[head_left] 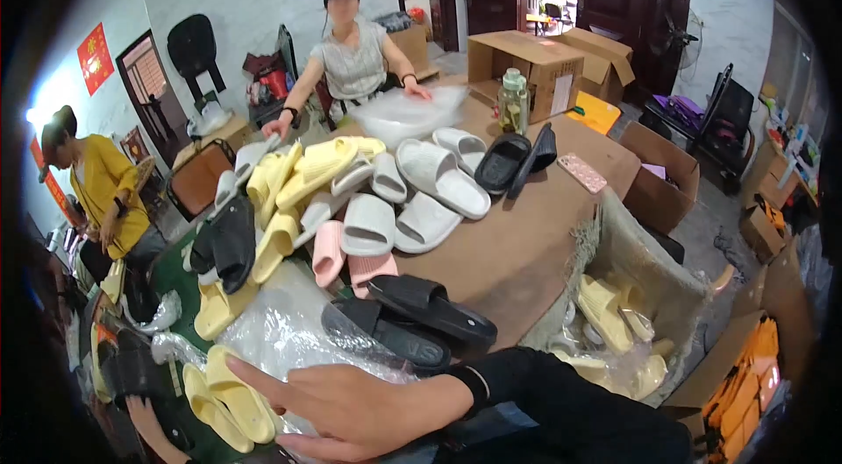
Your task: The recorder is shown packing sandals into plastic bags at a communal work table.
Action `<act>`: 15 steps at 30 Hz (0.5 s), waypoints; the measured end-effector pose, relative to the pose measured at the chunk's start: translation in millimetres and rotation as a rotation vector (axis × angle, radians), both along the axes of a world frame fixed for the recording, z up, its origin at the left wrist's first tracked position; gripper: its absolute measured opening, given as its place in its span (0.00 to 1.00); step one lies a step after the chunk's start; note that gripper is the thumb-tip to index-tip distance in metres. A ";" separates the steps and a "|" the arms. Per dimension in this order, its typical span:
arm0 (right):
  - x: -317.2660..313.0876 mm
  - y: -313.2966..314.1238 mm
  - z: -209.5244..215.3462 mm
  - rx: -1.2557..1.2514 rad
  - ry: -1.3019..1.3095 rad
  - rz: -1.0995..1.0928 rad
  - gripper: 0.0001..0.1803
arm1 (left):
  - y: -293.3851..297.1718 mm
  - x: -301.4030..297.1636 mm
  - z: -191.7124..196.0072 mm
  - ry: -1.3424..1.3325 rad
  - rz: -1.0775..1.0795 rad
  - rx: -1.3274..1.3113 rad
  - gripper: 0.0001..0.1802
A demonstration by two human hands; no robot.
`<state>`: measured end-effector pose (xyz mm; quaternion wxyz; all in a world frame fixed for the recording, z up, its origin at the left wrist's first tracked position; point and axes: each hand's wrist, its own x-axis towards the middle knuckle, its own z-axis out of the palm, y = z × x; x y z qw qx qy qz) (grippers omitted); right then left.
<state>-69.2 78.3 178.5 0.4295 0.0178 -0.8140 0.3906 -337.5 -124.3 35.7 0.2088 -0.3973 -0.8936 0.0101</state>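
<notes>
At the lower edge my right hand (360,407) reaches leftward with its index finger stretched out and its thumb apart. It overlaps a pair of pale yellow slide slippers (210,416), and I see nothing gripped in it. My left hand (151,429) is at the lower left, its fingertips against a black slipper (132,367); part of its grip is hidden. Clear plastic wrap (285,328) lies just beyond my right hand. Two black slippers (434,310) rest beside it, with pink slippers (329,255) farther back.
Grey slippers (438,176) and yellow slippers (320,170) are heaped across the table (517,262). A bottle (513,104), a pink phone (581,173) and cardboard boxes (658,174) are at the right. One person (351,60) handles clear plastic across the table; another in yellow (110,183) is at left.
</notes>
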 end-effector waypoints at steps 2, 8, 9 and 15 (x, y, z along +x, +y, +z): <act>6.2 0.1 -0.7 0.035 0.036 -0.057 0.32 | 21.7 31.7 -17.1 0.033 -0.032 0.080 0.20; 28.7 13.9 16.5 -0.089 0.419 -0.200 0.35 | 41.4 110.5 -80.7 0.037 -0.163 0.165 0.21; 28.6 20.7 21.3 -0.033 0.232 -0.231 0.36 | 39.7 121.9 -93.1 0.024 -0.180 0.164 0.21; 69.3 37.9 19.6 0.089 0.799 -0.364 0.43 | 52.2 112.5 -161.9 -0.122 -0.320 0.413 0.23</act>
